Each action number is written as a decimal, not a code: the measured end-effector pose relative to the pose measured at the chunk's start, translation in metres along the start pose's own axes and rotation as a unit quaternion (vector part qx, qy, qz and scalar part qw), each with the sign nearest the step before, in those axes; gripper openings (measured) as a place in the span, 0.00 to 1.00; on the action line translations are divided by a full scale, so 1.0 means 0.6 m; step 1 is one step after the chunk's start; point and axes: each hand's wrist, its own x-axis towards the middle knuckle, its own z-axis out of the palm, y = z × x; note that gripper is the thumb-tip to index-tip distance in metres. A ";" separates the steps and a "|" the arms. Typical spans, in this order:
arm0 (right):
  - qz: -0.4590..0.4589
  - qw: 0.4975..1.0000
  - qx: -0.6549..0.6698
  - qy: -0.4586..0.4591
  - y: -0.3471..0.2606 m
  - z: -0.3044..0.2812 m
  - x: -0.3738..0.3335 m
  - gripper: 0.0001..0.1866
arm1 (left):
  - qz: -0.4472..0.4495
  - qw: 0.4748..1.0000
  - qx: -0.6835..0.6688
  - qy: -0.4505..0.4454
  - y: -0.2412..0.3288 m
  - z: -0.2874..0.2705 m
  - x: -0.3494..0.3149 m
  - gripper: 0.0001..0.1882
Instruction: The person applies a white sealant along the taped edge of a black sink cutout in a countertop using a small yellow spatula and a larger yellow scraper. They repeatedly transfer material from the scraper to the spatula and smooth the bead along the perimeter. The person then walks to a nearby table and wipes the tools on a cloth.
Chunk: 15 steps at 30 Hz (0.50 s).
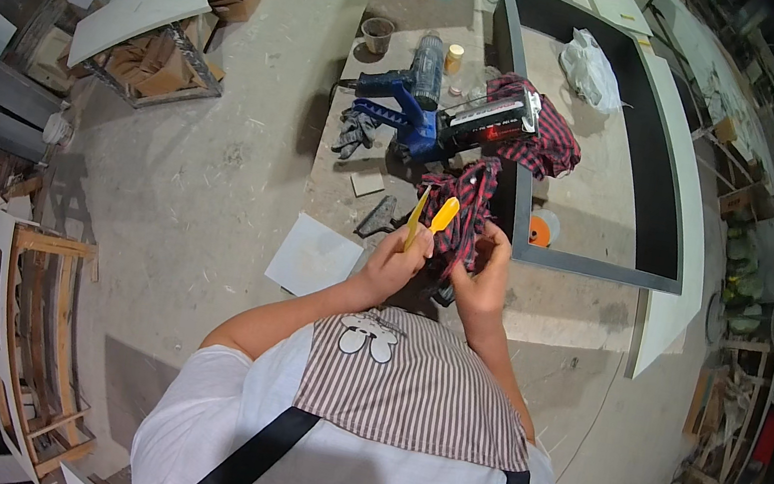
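My left hand (pixel 397 262) is closed around a slim yellow tool (pixel 445 215). It shows two narrow yellow parts above the fingers; its exact kind I cannot make out. A crumpled red-and-black plaid cloth (pixel 472 193) hangs against that tool, and my right hand (pixel 483 283) grips its near end between thumb and fingers. Just beyond the cloth lies a blue caulking gun (pixel 413 123) with a dark cartridge (pixel 494 125) pointing right. More plaid cloth (pixel 552 149) is bunched past the cartridge, partly behind it.
A large dark rectangular frame (pixel 675 166) lies to the right, with a plastic bag (pixel 591 70) and an orange roll (pixel 540 230) inside it. Near the gun are a clear cup (pixel 376 34), a small bottle (pixel 453 58) and a grey glove (pixel 354 135). A white sheet (pixel 315 257) lies left.
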 end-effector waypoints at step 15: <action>0.142 0.911 0.386 -0.040 -0.030 -0.037 0.025 0.11 | 0.166 0.964 0.202 -0.037 -0.003 -0.003 -0.010 0.12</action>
